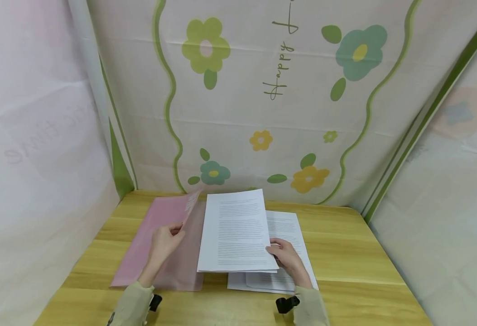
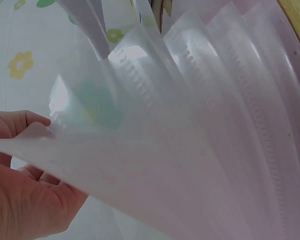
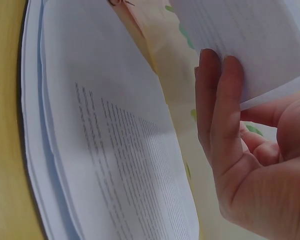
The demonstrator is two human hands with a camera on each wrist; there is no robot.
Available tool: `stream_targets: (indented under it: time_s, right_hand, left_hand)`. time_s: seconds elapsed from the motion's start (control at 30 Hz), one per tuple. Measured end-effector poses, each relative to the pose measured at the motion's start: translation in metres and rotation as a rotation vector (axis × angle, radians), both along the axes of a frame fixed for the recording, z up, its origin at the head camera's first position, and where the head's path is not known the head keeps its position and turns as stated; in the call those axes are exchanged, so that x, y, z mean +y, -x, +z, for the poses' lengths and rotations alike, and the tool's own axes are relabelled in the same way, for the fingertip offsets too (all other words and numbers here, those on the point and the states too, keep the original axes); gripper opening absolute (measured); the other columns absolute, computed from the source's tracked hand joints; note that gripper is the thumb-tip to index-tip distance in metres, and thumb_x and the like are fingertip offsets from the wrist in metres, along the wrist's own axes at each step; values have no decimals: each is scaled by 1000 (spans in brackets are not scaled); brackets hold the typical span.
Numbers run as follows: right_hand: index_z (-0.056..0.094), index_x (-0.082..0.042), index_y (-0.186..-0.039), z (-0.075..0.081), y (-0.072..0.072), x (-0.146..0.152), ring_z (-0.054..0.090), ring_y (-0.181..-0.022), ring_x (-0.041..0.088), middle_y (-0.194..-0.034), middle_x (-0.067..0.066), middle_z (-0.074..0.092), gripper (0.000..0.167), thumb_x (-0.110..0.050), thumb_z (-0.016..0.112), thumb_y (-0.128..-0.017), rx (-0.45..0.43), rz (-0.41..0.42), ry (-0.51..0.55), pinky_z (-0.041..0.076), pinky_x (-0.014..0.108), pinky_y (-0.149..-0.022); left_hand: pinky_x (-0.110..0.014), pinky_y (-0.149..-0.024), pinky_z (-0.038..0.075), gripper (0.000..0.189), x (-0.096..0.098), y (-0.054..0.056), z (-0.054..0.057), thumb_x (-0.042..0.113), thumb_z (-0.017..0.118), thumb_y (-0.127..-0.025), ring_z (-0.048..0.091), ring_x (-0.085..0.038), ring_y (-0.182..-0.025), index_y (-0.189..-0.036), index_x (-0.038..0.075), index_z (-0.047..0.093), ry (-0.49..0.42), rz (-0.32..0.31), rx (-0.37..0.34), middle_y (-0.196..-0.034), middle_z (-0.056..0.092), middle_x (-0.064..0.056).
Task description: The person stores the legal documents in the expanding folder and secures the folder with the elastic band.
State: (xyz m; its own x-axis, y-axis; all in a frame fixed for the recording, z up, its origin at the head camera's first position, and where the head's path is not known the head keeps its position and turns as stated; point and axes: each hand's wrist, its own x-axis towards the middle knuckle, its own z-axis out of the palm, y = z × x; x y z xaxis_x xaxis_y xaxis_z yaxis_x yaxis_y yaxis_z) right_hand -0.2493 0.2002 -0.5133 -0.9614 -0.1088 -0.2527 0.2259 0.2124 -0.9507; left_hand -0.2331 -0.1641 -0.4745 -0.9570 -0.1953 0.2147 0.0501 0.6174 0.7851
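A pink folder point(image 1: 162, 210) with see-through plastic sleeves point(image 2: 190, 135) lies on the left of the table. My left hand point(image 1: 166, 242) pinches the edge of its raised leaf between thumb and fingers; in the left wrist view several sleeves fan out beside the hand. To the right, my right hand point(image 1: 289, 258) grips printed sheets point(image 1: 238, 231) by their lower right edge, thumb on one face and fingers on the other. Those sheets are lifted and overlap a stack of printed paper point(image 3: 115, 100) lying on the table below the right hand.
The wooden table point(image 1: 344, 271) stands against a white fabric backdrop point(image 1: 238, 104) printed with flowers, and white fabric panels rise on both sides. Each sleeve has a small black wrist device point(image 1: 285, 304) at the cuff.
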Motion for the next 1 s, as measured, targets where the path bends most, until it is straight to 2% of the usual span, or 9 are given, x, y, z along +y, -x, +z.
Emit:
stream_targets:
  time_s: [0.3,0.53,1.0]
  right_hand:
    - [54,8,-128,0,1,-12,61,-61,5,-79,-1,73,38,-9,58,-95,8,35,33,48,22,-56]
    - [55,7,-129,-1,2,-19,60,-61,5,-78,-2,72,38,-10,59,-95,4,49,32,49,22,-56]
    - [55,6,-128,4,1,-32,66,-68,7,-86,3,75,37,-11,60,-96,4,94,62,53,24,-60]
  left_hand:
    - [-39,-75,59,32,0,-2,2,11,63,-84,74,-33,-93,-111,-5,73,-22,2,-27,-99,76,-21]
    - [-41,-76,59,32,0,-3,3,10,63,-84,74,-33,-93,-110,-5,73,-18,5,-18,-100,76,-22]
    - [-39,-77,58,32,0,-2,3,12,63,-82,74,-32,-93,-108,-3,75,-15,26,-12,-97,77,-19]
